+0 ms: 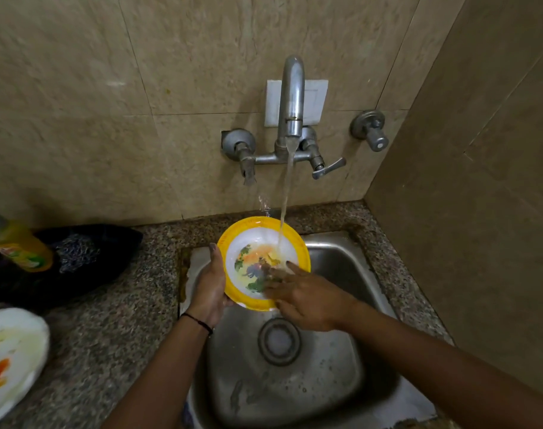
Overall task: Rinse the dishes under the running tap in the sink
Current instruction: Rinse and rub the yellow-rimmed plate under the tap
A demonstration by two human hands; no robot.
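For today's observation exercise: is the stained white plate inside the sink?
No, the plate lies on the counter, left of the sink.

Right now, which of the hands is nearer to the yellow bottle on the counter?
Left. The left hand grips the bowl by its left rim, on the side toward the yellow bottle; the right hand touches the bowl's inside, farther from it.

My left hand [210, 284] holds the yellow bowl [254, 222] by its side, tipped over the sink [295, 382]. My right hand [307, 300] touches inside it. Water [285, 196] from the tap [293, 97] falls in.
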